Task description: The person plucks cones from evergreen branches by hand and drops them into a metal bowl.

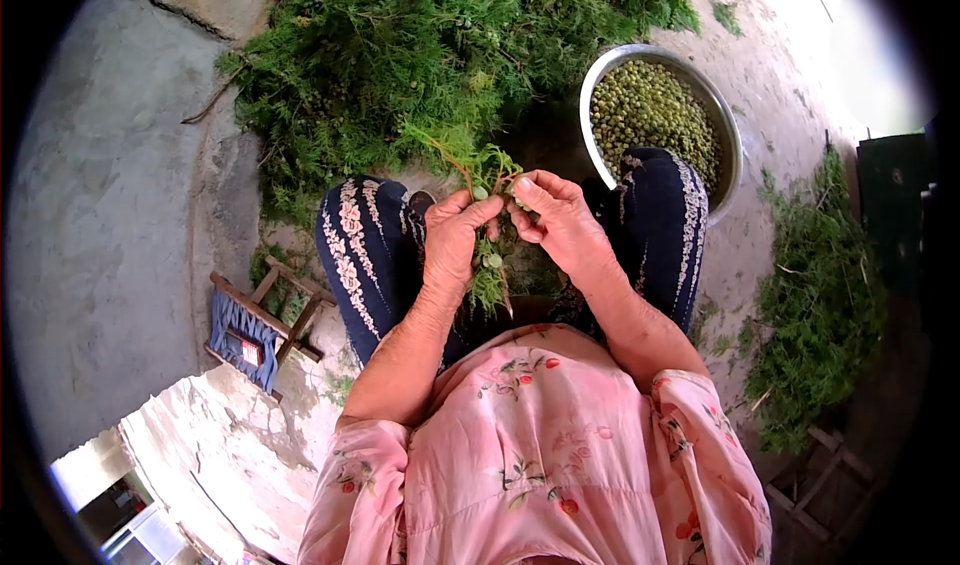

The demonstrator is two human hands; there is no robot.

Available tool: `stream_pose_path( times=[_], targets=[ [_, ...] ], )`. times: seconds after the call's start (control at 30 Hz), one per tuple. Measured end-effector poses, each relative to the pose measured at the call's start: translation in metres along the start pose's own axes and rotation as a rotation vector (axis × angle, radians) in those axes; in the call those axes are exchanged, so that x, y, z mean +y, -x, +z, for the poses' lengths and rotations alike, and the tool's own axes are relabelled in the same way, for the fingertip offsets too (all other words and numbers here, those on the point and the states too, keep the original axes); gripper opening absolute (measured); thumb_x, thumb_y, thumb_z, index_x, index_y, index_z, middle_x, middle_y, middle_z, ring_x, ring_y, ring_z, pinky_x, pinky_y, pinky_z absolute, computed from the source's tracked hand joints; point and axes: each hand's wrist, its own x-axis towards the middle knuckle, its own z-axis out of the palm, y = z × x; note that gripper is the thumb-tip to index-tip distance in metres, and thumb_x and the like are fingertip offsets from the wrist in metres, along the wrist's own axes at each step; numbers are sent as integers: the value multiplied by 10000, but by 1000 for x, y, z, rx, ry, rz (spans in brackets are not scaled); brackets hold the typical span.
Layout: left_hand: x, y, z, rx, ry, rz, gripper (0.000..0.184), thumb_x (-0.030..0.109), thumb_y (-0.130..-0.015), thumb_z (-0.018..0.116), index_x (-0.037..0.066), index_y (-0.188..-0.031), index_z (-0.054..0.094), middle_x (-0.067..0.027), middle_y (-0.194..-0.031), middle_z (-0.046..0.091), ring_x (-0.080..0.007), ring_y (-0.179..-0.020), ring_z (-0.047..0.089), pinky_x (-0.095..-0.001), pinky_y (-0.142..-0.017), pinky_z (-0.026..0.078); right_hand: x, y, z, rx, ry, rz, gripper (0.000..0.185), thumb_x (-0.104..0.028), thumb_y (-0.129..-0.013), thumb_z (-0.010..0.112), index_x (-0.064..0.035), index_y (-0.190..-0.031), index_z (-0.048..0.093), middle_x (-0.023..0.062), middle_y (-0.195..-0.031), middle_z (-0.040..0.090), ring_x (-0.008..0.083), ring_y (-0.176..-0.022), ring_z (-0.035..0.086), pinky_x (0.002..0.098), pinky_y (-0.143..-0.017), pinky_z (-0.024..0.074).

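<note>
Between my knees, my left hand point(455, 235) is closed around a green conifer sprig point(487, 265) with reddish stems. Feathery tips of the sprig stick out above and below the fingers. Close beside it, my right hand point(565, 223) is closed in a pinch at the sprig's right side, with small green cones point(519, 201) partly showing at the thumb and fingertips. Exactly how many cones the fingers cover is hidden. Past my right knee stands a wide metal basin point(735, 145) holding a heap of small round green cones point(650, 105).
A large pile of cut green branches point(370, 55) lies in front of me. More branches point(815, 305) lie at the right. A small wooden stool with a blue woven seat point(240, 340) lies at the left on the concrete ground point(110, 215). Another wooden frame point(825, 480) is at lower right.
</note>
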Motion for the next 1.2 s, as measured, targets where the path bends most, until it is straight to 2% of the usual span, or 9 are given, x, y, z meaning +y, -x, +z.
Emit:
stream_pose_path(
  times=[0.2, 0.37, 0.53, 0.6, 0.7, 0.83, 0.97, 1.1, 1.2],
  targets=[
    [-6, 0, 1, 61, -183, 105, 114, 64, -784, 615, -3, -693, 602, -2, -603, 567, -63, -510, 469, -218, -480, 380, -8, 6, 5, 68, -35, 10, 111, -149, -837, 589, -47, -882, 584, 27, -736, 557, 82, -564, 485, 194, -447, 339],
    [-15, -4, -6, 92, -589, 185, 113, 61, -739, 610, -34, -693, 569, -45, -551, 541, -72, -505, 466, -246, -497, 396, 7, 0, 6, 113, 884, -458, 164, -96, -776, 641, -11, -912, 605, 32, -791, 565, 87, -618, 517, 218, -537, 424],
    [-7, 2, 2, 110, -770, 288, 119, 50, -717, 603, -43, -674, 544, -60, -543, 532, -76, -503, 465, -256, -498, 398, 4, -3, 10, 125, 1033, -569, 153, -102, -751, 663, 5, -843, 605, 64, -741, 567, 142, -597, 536, 288, -537, 433],
    [-10, 0, 1, 65, -543, 188, 138, 45, -720, 610, -39, -638, 538, -44, -550, 544, -72, -501, 465, -246, -489, 388, -7, -2, 9, 73, 588, -18, 134, -132, -827, 606, -1, -843, 582, 40, -776, 549, 114, -586, 494, 228, -503, 392],
    [-10, -2, 1, 58, -252, 48, 177, 26, -733, 624, 7, -575, 546, -35, -569, 557, -63, -490, 459, -237, -472, 371, -10, -5, -9, -30, -71, -25, 160, -173, -861, 573, -13, -852, 571, 41, -755, 541, 111, -548, 461, 212, -486, 364],
    [-14, -7, 0, 111, -85, -33, 139, 74, -745, 665, 33, -640, 584, -4, -594, 548, -71, -539, 470, -225, -520, 394, -42, -13, -29, 425, -327, -131, 119, -113, -885, 498, -1, -885, 539, 75, -780, 527, 153, -646, 508, 232, -531, 428],
    [-18, -12, -7, 164, 178, -214, 118, 119, -757, 683, 44, -782, 595, -18, -743, 592, -118, -644, 540, -256, -589, 466, -99, -11, -43, 739, -541, -346, 218, -138, -891, 483, 38, -1016, 448, 154, -956, 454, 248, -853, 507, 403, -894, 466],
    [-20, -15, -7, 161, 268, -219, 131, 110, -781, 653, 27, -863, 593, -45, -802, 605, -157, -684, 574, -285, -616, 497, -110, -11, -96, 613, -626, -635, 676, -184, -892, 493, 60, -1347, 56, 282, -1379, -1, 389, -1307, 101, 435, -1055, 254],
    [-15, -15, -4, 129, 371, -279, 90, 63, -793, 626, 10, -858, 593, -41, -790, 600, -137, -691, 556, -268, -628, 480, -111, -4, -112, 683, -489, -690, 589, -138, -888, 498, 63, -1322, 155, 274, -1365, 121, 375, -1286, 197, 440, -1015, 324]
  ],
)
